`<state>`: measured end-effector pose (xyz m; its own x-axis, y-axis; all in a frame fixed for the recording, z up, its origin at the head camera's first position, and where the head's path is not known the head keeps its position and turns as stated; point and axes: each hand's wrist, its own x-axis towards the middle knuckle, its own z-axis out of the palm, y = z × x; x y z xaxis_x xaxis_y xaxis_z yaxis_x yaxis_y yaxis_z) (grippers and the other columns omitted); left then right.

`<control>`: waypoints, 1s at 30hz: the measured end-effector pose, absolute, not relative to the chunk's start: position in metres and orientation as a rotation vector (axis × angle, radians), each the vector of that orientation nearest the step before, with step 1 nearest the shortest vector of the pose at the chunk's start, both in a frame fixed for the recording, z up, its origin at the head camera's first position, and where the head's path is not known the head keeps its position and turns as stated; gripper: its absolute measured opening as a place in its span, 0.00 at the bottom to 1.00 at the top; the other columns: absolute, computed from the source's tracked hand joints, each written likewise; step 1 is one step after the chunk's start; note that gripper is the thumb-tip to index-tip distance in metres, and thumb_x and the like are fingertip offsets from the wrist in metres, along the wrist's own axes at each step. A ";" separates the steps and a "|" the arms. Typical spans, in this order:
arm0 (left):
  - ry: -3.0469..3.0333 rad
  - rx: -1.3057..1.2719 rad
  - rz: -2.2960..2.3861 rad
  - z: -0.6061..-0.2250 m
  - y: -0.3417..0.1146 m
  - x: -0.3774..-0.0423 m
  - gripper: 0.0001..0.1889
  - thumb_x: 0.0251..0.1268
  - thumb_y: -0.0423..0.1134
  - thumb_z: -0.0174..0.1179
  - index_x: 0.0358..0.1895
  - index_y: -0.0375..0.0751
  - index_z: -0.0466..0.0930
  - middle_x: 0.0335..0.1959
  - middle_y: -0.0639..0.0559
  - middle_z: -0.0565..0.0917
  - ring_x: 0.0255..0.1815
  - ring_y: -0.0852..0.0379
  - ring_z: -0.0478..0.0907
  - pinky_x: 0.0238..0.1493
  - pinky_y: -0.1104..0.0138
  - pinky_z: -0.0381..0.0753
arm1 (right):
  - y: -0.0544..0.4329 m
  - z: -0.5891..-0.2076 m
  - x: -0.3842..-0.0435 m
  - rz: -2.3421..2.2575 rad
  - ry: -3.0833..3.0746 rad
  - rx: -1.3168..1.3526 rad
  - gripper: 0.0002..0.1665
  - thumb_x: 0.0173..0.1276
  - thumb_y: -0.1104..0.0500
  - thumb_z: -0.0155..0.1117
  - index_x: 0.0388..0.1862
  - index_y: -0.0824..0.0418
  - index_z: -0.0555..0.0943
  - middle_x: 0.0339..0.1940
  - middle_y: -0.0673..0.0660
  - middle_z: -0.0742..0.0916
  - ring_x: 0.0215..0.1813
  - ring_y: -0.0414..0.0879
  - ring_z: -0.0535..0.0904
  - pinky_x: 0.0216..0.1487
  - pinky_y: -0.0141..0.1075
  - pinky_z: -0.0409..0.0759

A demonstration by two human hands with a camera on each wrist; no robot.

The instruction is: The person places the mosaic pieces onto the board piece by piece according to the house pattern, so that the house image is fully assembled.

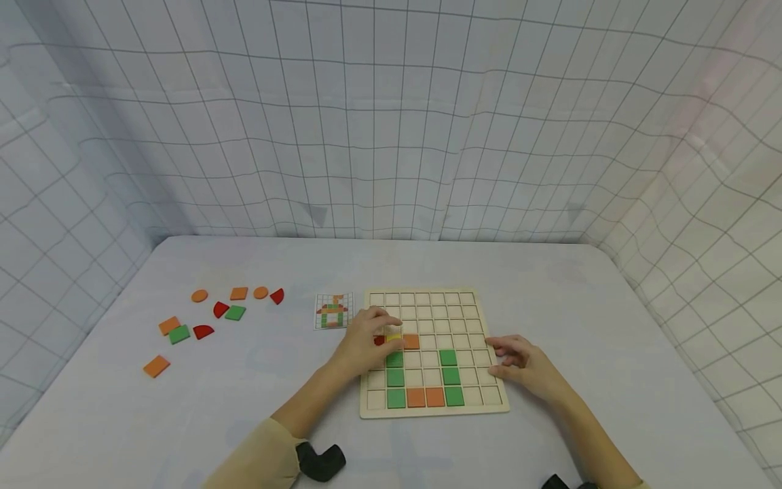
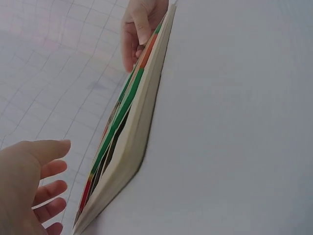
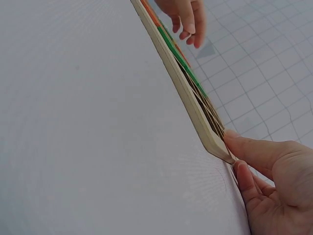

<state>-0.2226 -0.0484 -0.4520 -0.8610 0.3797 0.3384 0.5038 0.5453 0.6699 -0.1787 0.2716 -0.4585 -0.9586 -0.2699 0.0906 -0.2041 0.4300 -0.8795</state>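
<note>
Beige left sleeve [image 1: 256, 451] and black wrist mount [image 1: 320, 463] sit nearest, bottom of head view. Wooden grid board [image 1: 489, 402] lies flat on the white surface [image 1: 214, 414], pattern card [image 1: 334, 312] just beside its upper left. Left hand [image 1: 362, 339] hovers over the board's left side, fingers loosely spread, grasping nothing visible. Right hand [image 1: 525, 367] grips the board's right edge with curled fingers.

Step, as judged: building the card's pattern; middle row begun with red piece [image 1: 379, 340], yellow tile [image 1: 394, 337] and orange tile [image 1: 411, 341], above green columns. Next move probably calls for freeing the left hand and fetching another orange square [image 1: 239, 293] from the loose pieces, then seating it right of the placed one.

Hard to make out: left hand partly covers the red and yellow pieces, so shape and seating can't be told; card print tiny; wrist views show the board nearly edge-on; right forearm cut off.
</note>
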 end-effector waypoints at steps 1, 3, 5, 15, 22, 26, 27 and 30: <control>-2.629 -0.736 -1.214 -0.450 -0.052 -0.223 0.14 0.52 0.41 0.67 0.42 0.42 0.82 0.41 0.52 0.75 0.44 0.52 0.70 0.46 0.55 0.68 | 0.272 -0.459 -0.179 -1.587 2.604 -0.430 0.30 0.53 0.61 0.70 0.56 0.67 0.74 0.43 0.60 0.77 0.41 0.39 0.73 0.40 0.26 0.73; -2.626 -0.698 -1.216 -0.445 -0.062 -0.223 0.15 0.51 0.40 0.67 0.43 0.41 0.82 0.42 0.50 0.75 0.45 0.49 0.70 0.47 0.53 0.67 | 0.272 -0.459 -0.179 -1.585 2.610 -0.428 0.30 0.53 0.61 0.70 0.56 0.67 0.75 0.43 0.60 0.77 0.41 0.39 0.73 0.40 0.26 0.73; -2.617 -0.651 -1.207 -0.442 -0.074 -0.224 0.15 0.50 0.39 0.68 0.43 0.40 0.82 0.42 0.48 0.76 0.49 0.46 0.70 0.49 0.49 0.65 | 0.272 -0.459 -0.179 -1.582 2.617 -0.424 0.30 0.53 0.61 0.70 0.55 0.67 0.75 0.43 0.60 0.77 0.41 0.39 0.73 0.40 0.26 0.73; -2.629 -0.397 -1.008 -0.439 -0.159 -0.226 0.18 0.50 0.38 0.68 0.46 0.38 0.80 0.45 0.41 0.75 0.50 0.41 0.68 0.52 0.43 0.58 | 0.273 -0.462 -0.179 -1.571 2.614 -0.417 0.30 0.53 0.61 0.70 0.56 0.66 0.75 0.43 0.60 0.77 0.41 0.38 0.73 0.40 0.26 0.73; -2.631 -0.213 -0.999 -0.430 -0.223 -0.209 0.20 0.56 0.39 0.63 0.51 0.35 0.76 0.50 0.35 0.71 0.53 0.35 0.62 0.48 0.41 0.58 | 0.273 -0.462 -0.179 -1.575 2.617 -0.425 0.30 0.54 0.61 0.70 0.56 0.67 0.74 0.43 0.59 0.77 0.41 0.39 0.72 0.40 0.27 0.73; -2.627 -0.123 -0.986 -0.429 -0.252 -0.195 0.21 0.58 0.41 0.61 0.52 0.33 0.75 0.49 0.34 0.70 0.52 0.35 0.62 0.45 0.42 0.57 | 0.273 -0.461 -0.179 -1.581 2.611 -0.429 0.30 0.54 0.62 0.69 0.57 0.67 0.74 0.44 0.59 0.77 0.41 0.40 0.72 0.40 0.27 0.73; -2.629 -0.095 -0.983 -0.429 -0.259 -0.192 0.21 0.59 0.41 0.61 0.53 0.33 0.75 0.50 0.33 0.70 0.52 0.34 0.61 0.45 0.41 0.56 | 0.273 -0.461 -0.180 -1.583 2.608 -0.428 0.30 0.54 0.62 0.69 0.56 0.67 0.74 0.44 0.59 0.77 0.42 0.40 0.72 0.40 0.27 0.73; -2.646 -0.022 -0.957 -0.430 -0.279 -0.181 0.22 0.59 0.42 0.61 0.53 0.32 0.74 0.51 0.30 0.69 0.52 0.30 0.60 0.45 0.37 0.50 | 0.273 -0.461 -0.180 -1.582 2.605 -0.423 0.30 0.54 0.62 0.69 0.56 0.67 0.74 0.43 0.59 0.76 0.41 0.40 0.72 0.40 0.27 0.73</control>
